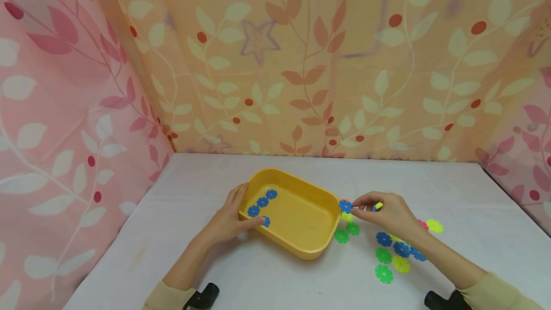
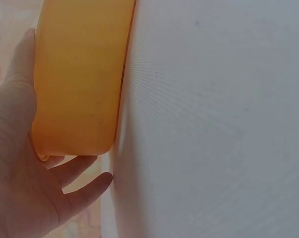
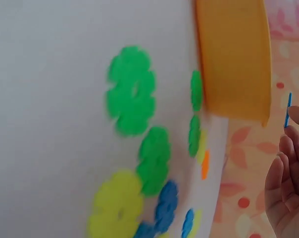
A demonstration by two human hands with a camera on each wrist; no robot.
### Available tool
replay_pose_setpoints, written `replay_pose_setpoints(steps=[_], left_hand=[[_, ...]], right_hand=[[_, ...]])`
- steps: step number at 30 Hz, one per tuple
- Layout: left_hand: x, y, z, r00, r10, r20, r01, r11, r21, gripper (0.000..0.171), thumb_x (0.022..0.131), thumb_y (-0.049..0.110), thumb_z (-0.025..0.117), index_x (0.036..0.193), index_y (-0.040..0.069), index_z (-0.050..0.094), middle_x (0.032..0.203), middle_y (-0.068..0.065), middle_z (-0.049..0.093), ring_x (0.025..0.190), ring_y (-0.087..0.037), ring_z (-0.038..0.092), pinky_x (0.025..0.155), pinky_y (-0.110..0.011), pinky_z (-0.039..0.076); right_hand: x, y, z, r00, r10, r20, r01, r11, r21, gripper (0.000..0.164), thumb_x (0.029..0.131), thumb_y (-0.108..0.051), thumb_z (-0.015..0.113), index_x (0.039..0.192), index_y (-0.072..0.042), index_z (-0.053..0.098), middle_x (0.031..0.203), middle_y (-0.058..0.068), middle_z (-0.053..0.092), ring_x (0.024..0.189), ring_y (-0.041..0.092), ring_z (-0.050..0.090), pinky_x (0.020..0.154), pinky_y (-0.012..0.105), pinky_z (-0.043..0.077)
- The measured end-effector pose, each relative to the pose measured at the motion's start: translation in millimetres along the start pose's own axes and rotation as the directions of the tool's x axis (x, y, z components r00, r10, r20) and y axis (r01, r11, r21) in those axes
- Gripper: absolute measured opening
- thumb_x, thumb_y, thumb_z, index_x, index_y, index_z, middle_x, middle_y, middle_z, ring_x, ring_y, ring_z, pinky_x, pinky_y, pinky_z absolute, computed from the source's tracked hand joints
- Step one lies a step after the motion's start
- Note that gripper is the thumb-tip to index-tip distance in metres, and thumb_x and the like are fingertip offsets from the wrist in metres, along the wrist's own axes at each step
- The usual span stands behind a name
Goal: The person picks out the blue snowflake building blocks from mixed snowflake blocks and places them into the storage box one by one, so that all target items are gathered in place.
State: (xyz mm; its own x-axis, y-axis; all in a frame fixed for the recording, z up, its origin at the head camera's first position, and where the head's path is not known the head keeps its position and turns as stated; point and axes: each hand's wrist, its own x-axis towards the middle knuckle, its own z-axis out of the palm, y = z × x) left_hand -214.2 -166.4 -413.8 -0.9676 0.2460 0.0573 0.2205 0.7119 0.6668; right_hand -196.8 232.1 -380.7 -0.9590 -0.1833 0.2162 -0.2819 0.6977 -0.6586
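Sleeves [image 1: 501, 294] edge the bottom of my view; beyond them, my left hand [image 1: 229, 217] grips the tub [image 1: 301, 219] by one end, thumb over the rim. My right hand [image 1: 389, 210] pinches a blue disc [image 1: 346, 206] just beside the tub's other end. I'd best lift it over the rim before loosening, holding the tub steady with the left.

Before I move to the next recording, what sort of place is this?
Probably a curtained-off tabletop workspace, likely indoors: leaf-patterned fabric hangs behind and beside a white table, with a yellow tray and flower-shaped discs in view.
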Motion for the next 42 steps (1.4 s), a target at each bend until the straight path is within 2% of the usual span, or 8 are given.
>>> replay_pose_setpoints(steps=[9,13,17,25,32,42], left_hand=[[-0.2,0.7,-0.8,1.000,0.005,0.001,-0.005,1.000,-0.005,0.112,0.076,0.062,0.074,0.158,0.018,0.011,0.160,0.000,0.015,0.133,-0.034,0.040,0.107,-0.053,0.033],[-0.7,1.7,-0.9,1.000,0.006,-0.007,-0.007,1.000,-0.007,0.112,0.076,0.062,0.074,0.158,0.016,0.013,0.160,-0.001,0.015,0.134,-0.035,0.040,0.107,-0.054,0.033],[-1.3,2.2,-0.8,1.000,0.010,-0.012,-0.010,1.000,-0.006,0.111,0.076,0.061,0.074,0.158,0.015,0.014,0.160,-0.003,0.015,0.134,-0.036,0.039,0.107,-0.055,0.033],[-1.2,1.7,-0.2,1.000,-0.015,-0.001,0.015,1.000,-0.010,0.112,0.075,0.062,0.074,0.158,0.020,0.012,0.161,0.000,0.013,0.136,-0.034,0.036,0.108,-0.054,0.031],[-1.1,1.7,-0.1,1.000,-0.015,-0.007,0.015,1.000,-0.014,0.110,0.077,0.058,0.076,0.158,0.020,0.012,0.161,0.000,0.014,0.137,-0.035,0.036,0.108,-0.055,0.031],[0.3,1.1,0.6,1.000,0.006,-0.014,-0.006,1.000,0.008,0.109,0.078,0.058,0.075,0.158,0.018,0.013,0.161,-0.005,0.014,0.135,-0.037,0.038,0.107,-0.055,0.033]], right_hand=[[20.0,-35.0,24.5,0.993,-0.100,0.065,0.088,0.984,0.156,0.017,0.080,-0.032,0.082,0.090,-0.021,0.075,0.078,-0.007,0.065,0.075,0.016,0.059,0.066,0.026,0.053],[26.6,-46.2,36.8,0.988,-0.115,0.103,0.092,0.976,0.199,0.016,0.079,-0.030,0.082,0.090,-0.021,0.075,0.076,-0.006,0.064,0.075,0.017,0.059,0.066,0.026,0.053],[31.6,-52.7,48.7,0.983,-0.130,0.129,0.104,0.975,0.196,0.017,0.079,-0.031,0.082,0.089,-0.019,0.076,0.076,-0.007,0.064,0.075,0.017,0.058,0.065,0.025,0.052],[43.4,-63.1,67.2,0.969,-0.174,0.176,0.139,0.971,0.196,0.017,0.079,-0.031,0.082,0.089,-0.018,0.076,0.075,-0.009,0.064,0.075,0.015,0.057,0.063,0.023,0.049],[57.6,-69.7,83.3,0.948,-0.207,0.241,0.169,0.971,0.169,0.016,0.078,-0.029,0.083,0.087,-0.017,0.077,0.072,-0.010,0.064,0.073,0.013,0.056,0.062,0.022,0.047],[76.5,-72.2,102.6,0.908,-0.245,0.340,0.213,0.969,0.129,0.011,0.083,-0.023,0.080,0.089,-0.015,0.076,0.075,-0.012,0.066,0.074,0.010,0.058,0.067,0.023,0.051]])
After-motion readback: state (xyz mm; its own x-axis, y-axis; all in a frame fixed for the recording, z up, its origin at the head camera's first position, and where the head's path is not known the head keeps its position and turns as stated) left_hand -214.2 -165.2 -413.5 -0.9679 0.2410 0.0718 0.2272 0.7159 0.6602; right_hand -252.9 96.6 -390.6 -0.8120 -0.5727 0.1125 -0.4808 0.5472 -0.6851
